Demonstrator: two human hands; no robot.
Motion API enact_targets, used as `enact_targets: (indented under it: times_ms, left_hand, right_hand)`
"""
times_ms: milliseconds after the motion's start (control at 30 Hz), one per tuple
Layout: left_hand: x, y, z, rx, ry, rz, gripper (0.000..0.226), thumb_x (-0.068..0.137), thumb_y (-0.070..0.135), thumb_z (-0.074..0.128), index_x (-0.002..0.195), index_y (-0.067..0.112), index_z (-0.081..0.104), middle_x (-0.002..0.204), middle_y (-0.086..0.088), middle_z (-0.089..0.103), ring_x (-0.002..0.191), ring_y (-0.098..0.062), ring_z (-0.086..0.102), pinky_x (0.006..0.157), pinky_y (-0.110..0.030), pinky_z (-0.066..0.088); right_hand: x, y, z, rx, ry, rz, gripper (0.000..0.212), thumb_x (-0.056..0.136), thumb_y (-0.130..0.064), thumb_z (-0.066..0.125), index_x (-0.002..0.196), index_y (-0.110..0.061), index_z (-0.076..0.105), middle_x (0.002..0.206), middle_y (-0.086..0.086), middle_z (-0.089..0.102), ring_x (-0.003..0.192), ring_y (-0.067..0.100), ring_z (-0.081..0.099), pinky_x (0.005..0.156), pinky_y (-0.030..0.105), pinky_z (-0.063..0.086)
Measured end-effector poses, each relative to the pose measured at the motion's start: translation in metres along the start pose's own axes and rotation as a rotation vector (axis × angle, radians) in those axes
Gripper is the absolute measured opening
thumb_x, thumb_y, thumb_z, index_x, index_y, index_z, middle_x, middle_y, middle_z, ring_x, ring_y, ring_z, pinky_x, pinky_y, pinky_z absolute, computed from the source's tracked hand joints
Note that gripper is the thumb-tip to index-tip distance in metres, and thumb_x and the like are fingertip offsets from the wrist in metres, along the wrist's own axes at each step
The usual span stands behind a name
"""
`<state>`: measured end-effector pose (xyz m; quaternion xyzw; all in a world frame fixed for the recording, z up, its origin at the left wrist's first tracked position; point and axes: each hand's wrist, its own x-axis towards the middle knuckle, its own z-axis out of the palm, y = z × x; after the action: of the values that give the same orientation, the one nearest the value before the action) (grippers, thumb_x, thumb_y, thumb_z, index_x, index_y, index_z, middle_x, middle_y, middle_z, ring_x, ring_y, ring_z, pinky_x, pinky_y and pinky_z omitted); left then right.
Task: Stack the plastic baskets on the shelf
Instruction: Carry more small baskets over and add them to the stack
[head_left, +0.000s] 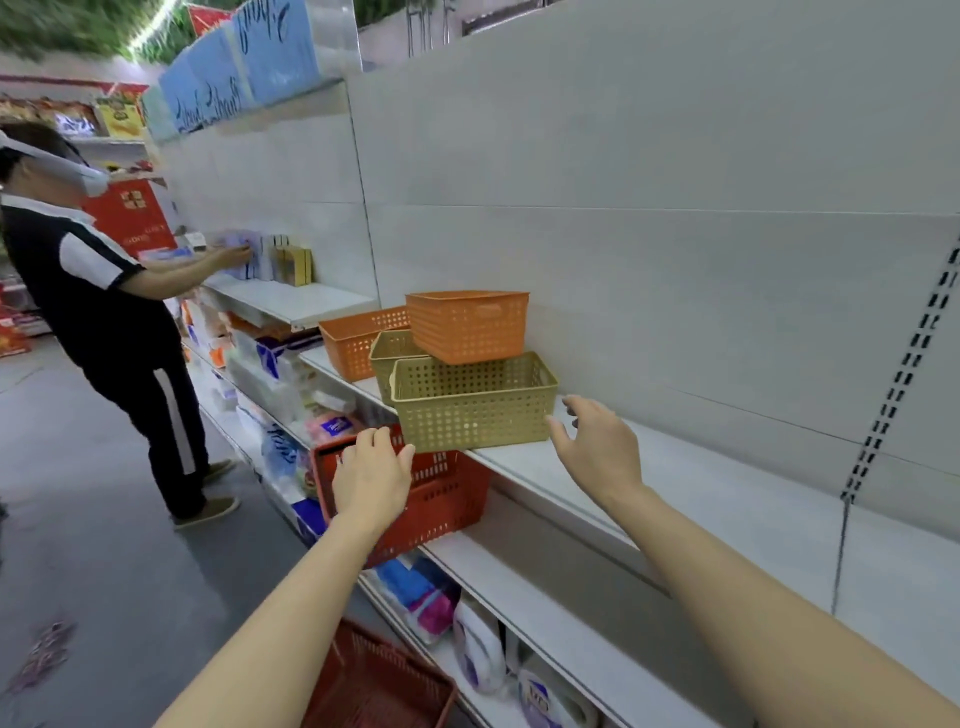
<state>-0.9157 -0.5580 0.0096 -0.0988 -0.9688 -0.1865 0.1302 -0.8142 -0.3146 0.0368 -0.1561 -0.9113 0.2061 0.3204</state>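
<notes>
- Head view: the left hand (371, 475) reaches forward with relaxed fingers and holds nothing; it lies in front of a red basket (447, 493) on the lower shelf.
- The right hand (597, 449) is spread wide and holds nothing, just right of the front tan basket (472, 405).
- Above and between both hands, on the white shelf (675, 493), that tan basket holds a tilted orange basket (467, 325).
- Beyond them stand a second tan basket (387, 353) and a second orange basket (353, 340).
</notes>
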Motion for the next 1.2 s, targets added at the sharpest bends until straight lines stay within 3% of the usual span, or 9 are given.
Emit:
enact_targets:
  times_ms: [200,467,600,700,800,900,1033,1100,1200]
  left_hand:
    - [0.125,0.005,0.02,-0.221,-0.112,-0.046,0.052,0.109,0.042,0.036,0.146,0.007,0.046,0.146,-0.017,0.052,0.128,-0.042,0.054,0.098,-0.05,0.047]
    - [0.19,0.015,0.057,-0.293,-0.279,-0.204,0.067,0.109,0.028,0.041,0.163,0.0,0.011,0.169,-0.017,0.026,0.146,-0.042,0.04,0.113,-0.048,0.038]
    - [0.198,0.008,0.064,-0.276,-0.356,-0.303,0.068,0.105,0.021,0.04,0.163,0.004,0.008,0.152,-0.023,0.05,0.135,-0.043,0.053,0.107,-0.048,0.047]
    - [0.203,0.005,0.067,-0.327,-0.415,-0.356,0.074,0.104,0.025,0.039,0.165,0.016,-0.002,0.151,-0.023,0.049,0.129,-0.046,0.056,0.095,-0.055,0.058]
    - [0.203,0.002,0.061,-0.428,-0.454,-0.388,0.074,0.106,0.023,0.038,0.166,0.027,-0.005,0.15,-0.02,0.05,0.115,-0.045,0.064,0.074,-0.056,0.065]
    - [0.197,0.003,0.054,-0.464,-0.45,-0.385,0.074,0.106,0.018,0.036,0.166,0.028,-0.005,0.146,-0.019,0.053,0.108,-0.043,0.068,0.071,-0.052,0.066]
    - [0.186,0.001,0.054,-0.483,-0.407,-0.345,0.077,0.106,0.015,0.036,0.166,0.036,-0.007,0.145,-0.018,0.056,0.103,-0.04,0.069,0.075,-0.049,0.066]
    - [0.181,-0.003,0.057,-0.482,-0.367,-0.311,0.078,0.105,0.018,0.039,0.165,0.04,-0.006,0.139,-0.018,0.06,0.099,-0.039,0.07,0.079,-0.048,0.065]
    - [0.167,-0.002,0.054,-0.503,-0.301,-0.275,0.079,0.103,0.013,0.038,0.166,0.041,-0.001,0.13,-0.018,0.065,0.101,-0.038,0.068,0.088,-0.048,0.061]
  right_hand:
    - [0.079,-0.036,0.046,0.044,0.056,0.084,0.031,0.093,-0.035,0.055,0.109,-0.01,0.064,0.099,0.005,0.067,0.092,0.026,0.062,0.07,0.033,0.044]
    - [0.182,-0.086,0.066,0.299,0.069,0.491,0.058,0.088,-0.054,0.055,0.114,-0.003,0.062,0.117,0.017,0.066,0.111,0.035,0.059,0.087,0.037,0.045]
    - [0.213,-0.129,0.093,0.562,-0.001,0.685,0.1,0.074,-0.071,0.061,0.139,-0.001,0.03,0.126,0.007,0.052,0.117,0.033,0.055,0.084,0.034,0.043]
    - [0.226,-0.157,0.12,0.686,-0.057,0.82,0.134,0.061,-0.071,0.07,0.151,-0.011,-0.008,0.158,0.02,0.012,0.132,0.047,0.038,0.099,0.053,0.042]
    - [0.233,-0.163,0.13,0.721,-0.092,0.881,0.128,0.069,-0.049,0.076,0.151,-0.012,-0.016,0.159,0.022,-0.008,0.134,0.051,0.031,0.101,0.058,0.04]
    - [0.236,-0.166,0.125,0.917,0.033,1.028,0.103,0.086,-0.032,0.064,0.152,-0.012,-0.013,0.16,0.019,-0.009,0.138,0.047,0.028,0.106,0.055,0.036]
    - [0.237,-0.145,0.119,1.09,0.314,1.246,0.056,0.103,-0.026,0.02,0.154,-0.01,0.005,0.158,0.013,0.025,0.141,0.034,0.03,0.114,0.049,0.023]
    - [0.223,-0.142,0.11,0.799,0.166,1.108,0.048,0.106,-0.023,0.021,0.152,-0.012,0.017,0.152,0.012,0.036,0.134,0.032,0.04,0.107,0.042,0.034]
    - [0.196,-0.119,0.096,0.898,0.27,0.979,0.04,0.103,-0.016,0.035,0.142,-0.01,0.038,0.142,0.011,0.048,0.12,0.026,0.052,0.087,0.027,0.041]
